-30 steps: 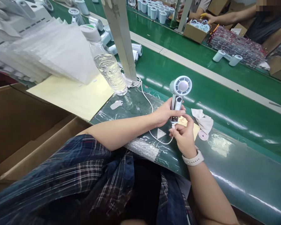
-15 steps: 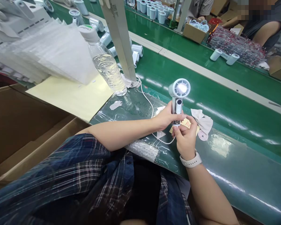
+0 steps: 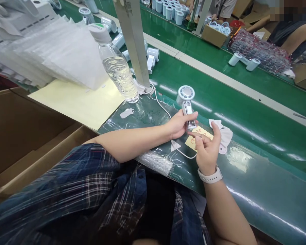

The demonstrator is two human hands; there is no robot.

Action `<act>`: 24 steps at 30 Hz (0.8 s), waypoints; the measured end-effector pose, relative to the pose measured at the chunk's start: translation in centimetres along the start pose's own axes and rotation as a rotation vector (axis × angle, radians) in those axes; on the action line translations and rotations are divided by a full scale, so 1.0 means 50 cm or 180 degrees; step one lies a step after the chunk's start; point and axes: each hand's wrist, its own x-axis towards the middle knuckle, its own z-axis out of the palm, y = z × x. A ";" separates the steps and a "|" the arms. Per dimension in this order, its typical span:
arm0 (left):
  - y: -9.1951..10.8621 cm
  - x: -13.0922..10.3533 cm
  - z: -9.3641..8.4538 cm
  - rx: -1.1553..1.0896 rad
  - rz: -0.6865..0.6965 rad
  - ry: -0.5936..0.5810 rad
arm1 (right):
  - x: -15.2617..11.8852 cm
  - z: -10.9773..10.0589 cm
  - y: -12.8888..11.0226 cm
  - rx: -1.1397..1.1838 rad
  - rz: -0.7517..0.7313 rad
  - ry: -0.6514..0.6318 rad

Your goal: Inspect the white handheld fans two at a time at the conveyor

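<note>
My left hand point(image 3: 180, 124) is wrapped round the handle of a pale blue and white handheld fan point(image 3: 186, 93), its round head tilted up and away from me. Just below the handle's bottom end is my right hand point(image 3: 207, 146), with thumb and fingers pinched on a white cable point(image 3: 185, 156). The cable's plug is hidden by the fingers. One fingertip lies close under the fan's base; whether it touches I cannot tell. Behind the right hand lies a yellow note point(image 3: 192, 143) with red handwriting, and beside it some crumpled white cloth or paper point(image 3: 224, 136).
A water bottle point(image 3: 119, 76) stands left of a metal post point(image 3: 136, 44). Stacked translucent plastic sleeves point(image 3: 66, 51) and a yellow sheet point(image 3: 79, 105) lie left. Beyond runs a green conveyor point(image 3: 219, 71) with more fans point(image 3: 151, 59). Co-workers sit across it. A cardboard box point(image 3: 28, 136) is lower left.
The fan has moved slightly left and tipped back. My right hand has drawn away from its base with the cable, uncovering more of the yellow note.
</note>
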 end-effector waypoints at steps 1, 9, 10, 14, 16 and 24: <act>0.004 0.004 0.000 -0.0071 0.0062 0.0093 | 0.005 -0.005 0.006 -0.0054 -0.0010 0.0020; -0.029 -0.051 0.008 0.0705 -0.0493 -0.1227 | 0.047 -0.055 0.040 0.0038 -0.0277 -0.0083; -0.037 -0.056 0.008 0.0825 -0.0529 -0.1360 | 0.047 -0.055 0.036 0.0256 -0.0259 -0.0290; -0.051 -0.057 0.001 0.1301 -0.0438 -0.1583 | 0.042 -0.044 0.018 0.0509 -0.0074 -0.0595; -0.048 -0.054 -0.003 0.1384 -0.0302 -0.1675 | 0.040 -0.043 0.014 0.0509 -0.0093 -0.0568; -0.040 -0.045 -0.021 0.1896 -0.0084 -0.2011 | 0.040 -0.050 0.021 0.0830 -0.0274 -0.0535</act>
